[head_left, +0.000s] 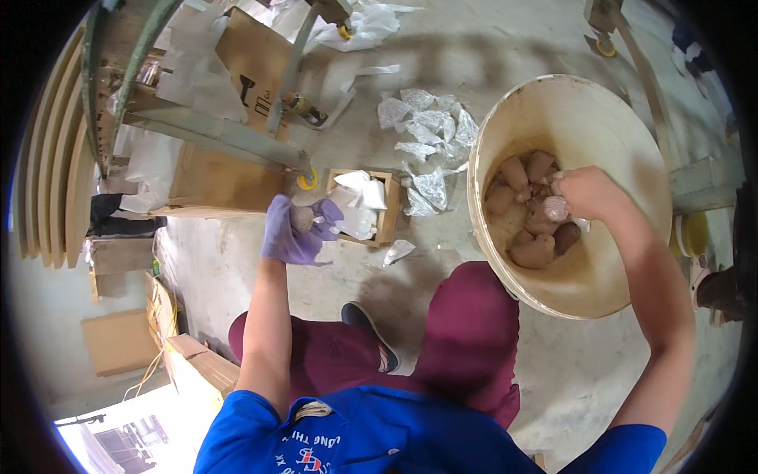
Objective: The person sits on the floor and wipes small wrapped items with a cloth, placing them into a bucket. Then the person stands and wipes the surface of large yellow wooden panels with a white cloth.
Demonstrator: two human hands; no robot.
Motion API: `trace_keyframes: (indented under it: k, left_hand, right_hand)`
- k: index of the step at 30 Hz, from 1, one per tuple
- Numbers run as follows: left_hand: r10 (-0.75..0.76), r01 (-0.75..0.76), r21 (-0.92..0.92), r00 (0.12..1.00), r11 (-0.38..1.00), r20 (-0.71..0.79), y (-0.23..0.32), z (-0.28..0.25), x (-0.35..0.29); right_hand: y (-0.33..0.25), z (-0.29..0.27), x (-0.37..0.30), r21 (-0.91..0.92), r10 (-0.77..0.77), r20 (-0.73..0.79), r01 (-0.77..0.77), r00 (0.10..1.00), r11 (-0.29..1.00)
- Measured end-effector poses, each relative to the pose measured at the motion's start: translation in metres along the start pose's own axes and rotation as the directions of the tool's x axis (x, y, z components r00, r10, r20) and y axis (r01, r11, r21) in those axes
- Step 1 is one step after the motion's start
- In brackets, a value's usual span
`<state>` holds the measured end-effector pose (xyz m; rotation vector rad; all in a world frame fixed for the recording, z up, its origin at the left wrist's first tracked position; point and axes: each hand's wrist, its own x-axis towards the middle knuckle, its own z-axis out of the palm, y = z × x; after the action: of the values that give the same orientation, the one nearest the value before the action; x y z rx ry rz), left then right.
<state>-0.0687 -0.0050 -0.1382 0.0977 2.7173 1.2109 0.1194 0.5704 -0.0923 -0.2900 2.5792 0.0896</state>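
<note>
My left hand (286,237), in a lilac glove, is closed around a small rounded beige-grey lump (302,219). It is held just left of a small open cardboard box (386,207) with white plastic packets (362,197) inside. My bare right hand (591,192) reaches down into a large off-white bucket (647,150). Its fingers are bent around a small pale bundle (556,208) that looks wrapped in clear plastic; part of the grip is hidden. Below and around these fingers, several brown clay-like pieces (534,251) lie on the bucket's bottom.
Crumpled clear plastic bags (430,126) lie on the concrete floor between box and bucket. To the left stand a metal frame (213,134) on yellow-wheeled casters and a large cardboard carton (221,178). A dark bottle (306,109) lies by the frame. My knees flank the near floor.
</note>
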Motion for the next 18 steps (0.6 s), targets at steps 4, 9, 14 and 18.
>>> trace_keyframes:
  k: [4, 9, 14, 18]
  left_hand:
    - [0.404, -0.391, 0.156, 0.913, 0.907, -0.061, 0.032, 0.089, 0.009]
    - [0.558, -0.512, 0.671, 0.812, 0.537, 0.172, 0.04, 0.13, 0.002]
    - [-0.192, 0.201, -0.606, 0.978, 0.769, 0.081, 0.073, 0.084, 0.019]
    - [0.236, -0.178, -0.294, 0.955, 0.939, 0.178, 0.17, 0.05, -0.034]
  right_hand:
    - [-0.004, 0.018, 0.012, -0.067, 0.089, 0.213, -0.077, 0.973, 0.995]
    - [-0.034, 0.006, 0.042, 0.064, 0.04, 0.147, -0.05, 0.988, 0.997]
    - [-0.071, 0.048, 0.097, 0.061, -0.19, 0.245, 0.18, 0.951, 0.982]
    - [-0.085, 0.082, 0.118, 0.2, -0.173, 0.28, 0.119, 0.944, 0.973]
